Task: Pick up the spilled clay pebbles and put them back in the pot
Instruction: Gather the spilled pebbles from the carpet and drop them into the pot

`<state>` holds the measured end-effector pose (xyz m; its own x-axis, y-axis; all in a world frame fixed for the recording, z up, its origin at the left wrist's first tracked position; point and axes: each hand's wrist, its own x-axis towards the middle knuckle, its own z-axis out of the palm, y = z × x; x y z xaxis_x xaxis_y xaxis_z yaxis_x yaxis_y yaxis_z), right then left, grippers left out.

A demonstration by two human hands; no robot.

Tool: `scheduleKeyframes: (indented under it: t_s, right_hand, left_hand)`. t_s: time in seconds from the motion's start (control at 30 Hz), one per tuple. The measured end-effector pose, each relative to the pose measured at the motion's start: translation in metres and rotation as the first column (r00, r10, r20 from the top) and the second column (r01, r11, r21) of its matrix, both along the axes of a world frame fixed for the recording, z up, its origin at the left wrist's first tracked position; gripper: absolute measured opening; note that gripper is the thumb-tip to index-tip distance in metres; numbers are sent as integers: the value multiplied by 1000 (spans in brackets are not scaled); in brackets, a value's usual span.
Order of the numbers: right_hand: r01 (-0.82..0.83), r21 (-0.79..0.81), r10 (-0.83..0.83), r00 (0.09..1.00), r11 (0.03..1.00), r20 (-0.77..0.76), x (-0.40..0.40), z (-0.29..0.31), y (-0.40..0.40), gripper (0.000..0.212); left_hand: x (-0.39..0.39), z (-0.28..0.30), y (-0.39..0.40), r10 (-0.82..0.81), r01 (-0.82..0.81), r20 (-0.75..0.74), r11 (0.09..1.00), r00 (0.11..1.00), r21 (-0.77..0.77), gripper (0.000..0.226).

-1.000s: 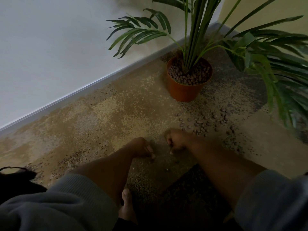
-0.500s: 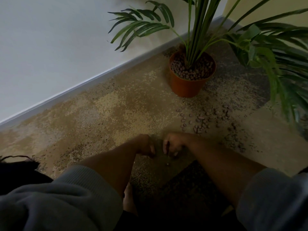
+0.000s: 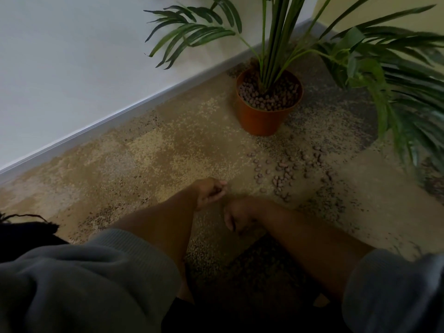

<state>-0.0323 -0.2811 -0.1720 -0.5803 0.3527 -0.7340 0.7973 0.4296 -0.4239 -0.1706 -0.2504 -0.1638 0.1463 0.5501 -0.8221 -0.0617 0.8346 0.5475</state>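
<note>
Your left hand [image 3: 210,192] curls into a loose cup, seemingly cradling pebbles, while your right hand [image 3: 236,216] bends knuckles-down, contents impossible to tell, because the spilled clay pebbles [image 3: 286,170] lie at two o'clock, below the pot [image 3: 262,120].

The green palm plant [image 3: 283,37] was cut off by the top edge. What the curled hands [image 3: 210,193] held stayed hidden in dim blur.
</note>
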Motion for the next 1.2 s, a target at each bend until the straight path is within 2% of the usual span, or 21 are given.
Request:
scheduleKeyframes:
  t_s: [0.03, 0.1, 0.17, 0.2, 0.23, 0.3, 0.37, 0.43, 0.5, 0.6, 0.67, 0.73, 0.8, 0.87, 1.0, 1.1, 1.2]
  right_hand:
    - [65, 7, -65, 998, 998, -20, 2, 0, 0, 20]
    - [294, -71, -298, 953, 953, -60, 8, 2, 1, 16]
    - [533, -233, -565, 820, 813, -95, 14, 7, 4, 15]
    - [629, -285, -678, 725, 723, -120, 17, 11, 7, 16]
    - [719, -343, -791, 595, 604, -145, 19, 15, 11, 17]
    - [801, -543, -968, 203, 251, -148, 26, 23, 21, 16]
    - [665, -746, -981, -171, -46, -91, 33, 31, 35, 22]
    - [435, -872, -893, -450, -223, 4, 39, 44, 53, 26]
    - [214, -935, -783, -614, -282, 96, 44, 62, 72, 23]
    - [43, -967, -666, -733, -250, 140, 53, 98, 101, 18]
    - [47, -975, -597, -797, -215, 93, 62, 121, 120, 31]
    - [103, -972, -541, -841, -211, 28, 69, 142, 134, 30]
    - [228, -947, -541, -838, -225, -73, 72, 157, 144, 19]
    - [294, -928, -550, -825, -228, -126, 73, 166, 152, 23]
    - [180, -964, -566, -824, -194, -39, 77, 170, 151, 41]
    - [234, -952, -565, -821, -197, -85, 80, 163, 140, 45]
    - [269, -944, -591, -799, -189, -109, 84, 148, 133, 46]
  left_hand:
    - [1, 1, 1, 40, -40, 32, 999, 999, -5, 18]
    - [2, 3, 5, 117, -116, 66, 993, 991, -8, 21]
    - [4, 3, 9, 184, -184, 79, 983, 980, -6, 20]
    - [6, 4, 11, 216, -216, 85, 976, 973, -6, 19]
    - [8, 4, 14, 248, -248, 88, 969, 965, -11, 19]
    - [12, 5, 24, 321, -320, 82, 947, 943, -35, 22]
    - [20, 10, 37, 409, -405, 80, 912, 909, -62, 27]
    - [29, 20, 53, 481, -476, 121, 877, 868, -70, 31]
    - [40, 39, 70, 529, -526, 230, 847, 817, -79, 33]
    - [56, 72, 94, 559, -582, 373, 811, 741, -60, 28]
    - [66, 93, 108, 520, -575, 440, 818, 732, -12, 27]
    - [77, 110, 119, 456, -548, 495, 835, 740, 49, 29]
    - [87, 123, 130, 377, -501, 514, 856, 771, 124, 27]
    - [95, 135, 139, 306, -446, 502, 875, 809, 186, 23]
    - [102, 148, 146, 160, -322, 558, 924, 815, 205, 40]
    - [101, 147, 141, 166, -334, 547, 916, 820, 223, 48]
    - [99, 133, 136, 200, -370, 531, 899, 823, 234, 45]
